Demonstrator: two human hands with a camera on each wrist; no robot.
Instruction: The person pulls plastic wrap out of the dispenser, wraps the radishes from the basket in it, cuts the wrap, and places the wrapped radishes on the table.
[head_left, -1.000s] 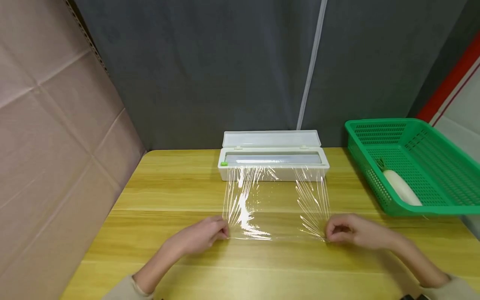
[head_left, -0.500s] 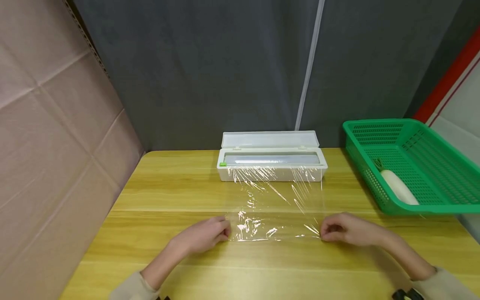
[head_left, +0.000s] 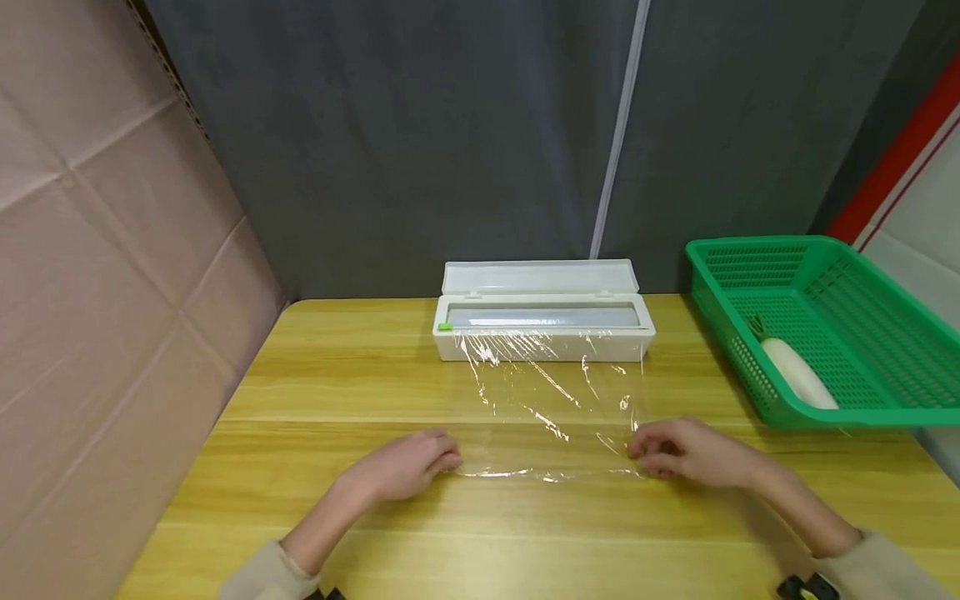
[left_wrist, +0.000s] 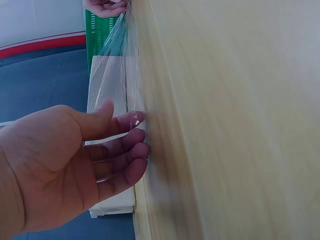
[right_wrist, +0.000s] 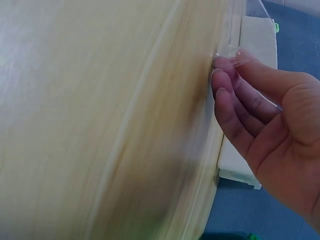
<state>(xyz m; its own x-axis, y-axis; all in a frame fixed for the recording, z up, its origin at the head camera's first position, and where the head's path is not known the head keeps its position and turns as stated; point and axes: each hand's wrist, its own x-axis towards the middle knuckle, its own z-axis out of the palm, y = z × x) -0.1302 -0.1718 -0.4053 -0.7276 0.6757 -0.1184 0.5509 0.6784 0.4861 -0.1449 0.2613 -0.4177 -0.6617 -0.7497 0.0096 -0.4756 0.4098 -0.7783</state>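
Note:
A sheet of clear plastic wrap [head_left: 540, 417] stretches over the table from the front of a white wrap dispenser box [head_left: 543, 346]. My left hand [head_left: 408, 464] is at the sheet's near left corner. In the left wrist view its thumb stands apart from the bent fingers, and a bit of film clings to the index fingertip [left_wrist: 137, 117]. At the near right corner is my right hand [head_left: 693, 454]. Its thumb and index finger pinch the film's edge in the right wrist view, with the other fingers [right_wrist: 230, 107] loosely curled.
The dispenser's lid [head_left: 540, 277] is raised at the back, and a small green cutter slide [head_left: 445, 327] sits at its left end. On the right, a green plastic basket [head_left: 885, 419] holds a white radish [head_left: 798, 375]. A dark curtain [head_left: 420, 150] hangs behind the wooden table [head_left: 525, 542].
The wrap was taut and creased; now it lies slacker and flatter. My right hand has shifted slightly left and away from me, and its fingers have loosened somewhat. The left hand has barely moved.

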